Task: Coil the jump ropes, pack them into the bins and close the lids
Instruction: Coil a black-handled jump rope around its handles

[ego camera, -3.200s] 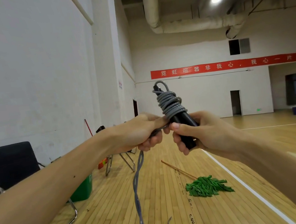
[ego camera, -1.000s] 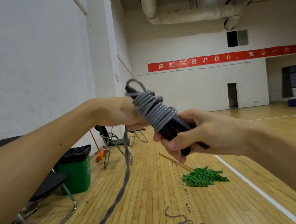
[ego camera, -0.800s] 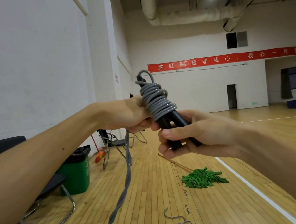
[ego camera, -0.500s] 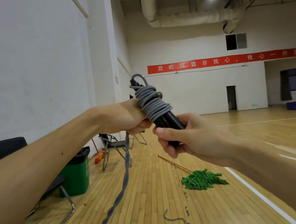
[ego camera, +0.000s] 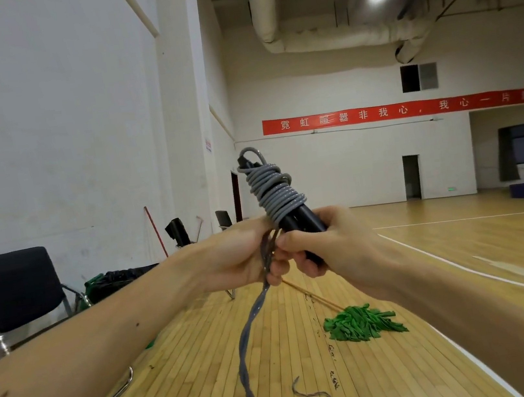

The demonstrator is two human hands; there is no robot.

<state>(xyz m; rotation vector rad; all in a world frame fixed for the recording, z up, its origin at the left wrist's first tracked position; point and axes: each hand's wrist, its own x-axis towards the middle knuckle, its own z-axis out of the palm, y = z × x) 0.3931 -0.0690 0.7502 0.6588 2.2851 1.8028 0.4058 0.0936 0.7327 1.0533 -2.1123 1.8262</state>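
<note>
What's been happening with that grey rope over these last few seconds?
The left hand carried the loose rope up behind the coil and back down in front, seemingly adding a turn. The right hand still holds the black handles; the green mop stays on the floor.

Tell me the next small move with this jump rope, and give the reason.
Probably another wrap round the handles: the left hand pinches the loose rope just below the coil, the right hand grips the black handles, and much rope hangs toward the floor.
</note>
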